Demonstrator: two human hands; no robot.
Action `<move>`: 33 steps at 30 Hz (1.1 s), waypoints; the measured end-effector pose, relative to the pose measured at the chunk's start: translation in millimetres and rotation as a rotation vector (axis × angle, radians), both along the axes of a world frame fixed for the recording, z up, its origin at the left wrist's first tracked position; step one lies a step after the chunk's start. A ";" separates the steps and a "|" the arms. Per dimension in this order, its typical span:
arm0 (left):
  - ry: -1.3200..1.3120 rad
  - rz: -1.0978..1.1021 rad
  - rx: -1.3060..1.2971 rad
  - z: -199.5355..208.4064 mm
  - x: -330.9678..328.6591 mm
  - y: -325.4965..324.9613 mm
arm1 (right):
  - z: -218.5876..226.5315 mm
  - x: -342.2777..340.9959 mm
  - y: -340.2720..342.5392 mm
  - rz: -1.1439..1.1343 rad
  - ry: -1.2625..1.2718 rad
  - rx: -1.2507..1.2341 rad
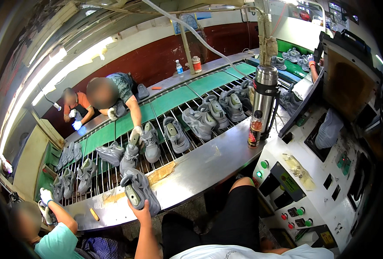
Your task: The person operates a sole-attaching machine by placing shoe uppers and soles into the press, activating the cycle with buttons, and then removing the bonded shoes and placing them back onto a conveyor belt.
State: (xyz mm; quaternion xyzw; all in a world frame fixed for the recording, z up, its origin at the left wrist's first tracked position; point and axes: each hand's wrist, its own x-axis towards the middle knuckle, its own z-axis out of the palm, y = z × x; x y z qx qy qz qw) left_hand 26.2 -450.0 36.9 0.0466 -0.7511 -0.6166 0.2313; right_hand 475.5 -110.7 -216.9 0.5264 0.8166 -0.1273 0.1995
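Note:
My left hand (142, 211) is closed around a grey sneaker (144, 190), holding it above the near metal edge of the conveyor, its opening turned up. Inside that shoe shows a pale green and dark insert. Of my right arm only a strip of skin shows at the lower edge, beside my shirt; the hand itself is hidden. Just beyond the held shoe, a co-worker's gloved hand (136, 131) touches another grey sneaker (130, 156) on the rods. More grey sneakers (176, 134) stand along the conveyor.
A metal ledge (195, 168) borders the rod conveyor. On it stand a steel thermos (265, 95) and a small bottle (255, 129). At right is a white machine with buttons (301, 210) and a raised lid (347, 77). A co-worker (57, 233) sits at lower left; others work across the conveyor.

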 end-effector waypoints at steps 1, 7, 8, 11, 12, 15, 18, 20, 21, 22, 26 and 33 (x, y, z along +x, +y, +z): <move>0.002 -0.014 -0.014 -4.1 -5.5 0.3 | 43.9 -13.3 -4.2 -0.023 -0.014 -0.011; 0.003 -0.062 -0.033 -1.4 -26.9 5.1 | -14.2 16.3 26.7 0.010 0.069 -0.204; 0.006 -0.073 -0.028 -1.6 -31.4 5.7 | -16.9 18.9 30.1 0.019 0.113 -0.266; 0.017 -0.067 -0.047 -6.6 -42.5 8.0 | -16.4 8.1 17.2 0.002 -0.020 -0.072; 0.029 -0.064 -0.050 -8.2 -45.7 7.6 | -16.4 6.9 18.5 0.000 -0.038 -0.028; 0.079 -0.072 -0.095 -7.1 -54.8 12.3 | -10.4 5.6 20.6 0.003 -0.055 -0.048; 0.046 -0.041 -0.150 -6.0 -64.3 12.5 | -4.9 4.9 21.9 0.003 -0.061 -0.074; 0.064 -0.022 -0.185 -11.1 -68.9 10.3 | -2.2 3.9 23.7 0.008 -0.069 -0.082; 0.069 -0.023 -0.184 -11.7 -71.3 10.9 | -0.8 3.1 26.5 0.004 -0.065 -0.090; 0.074 -0.023 -0.184 -12.8 -72.4 11.6 | 0.6 2.9 27.4 0.004 -0.066 -0.094; 0.089 0.000 -0.182 -17.4 -73.1 14.0 | 4.0 -2.5 30.8 0.000 -0.073 -0.106; 0.078 -0.001 -0.185 -17.8 -75.1 11.2 | 6.7 -7.3 30.9 -0.023 -0.063 -0.138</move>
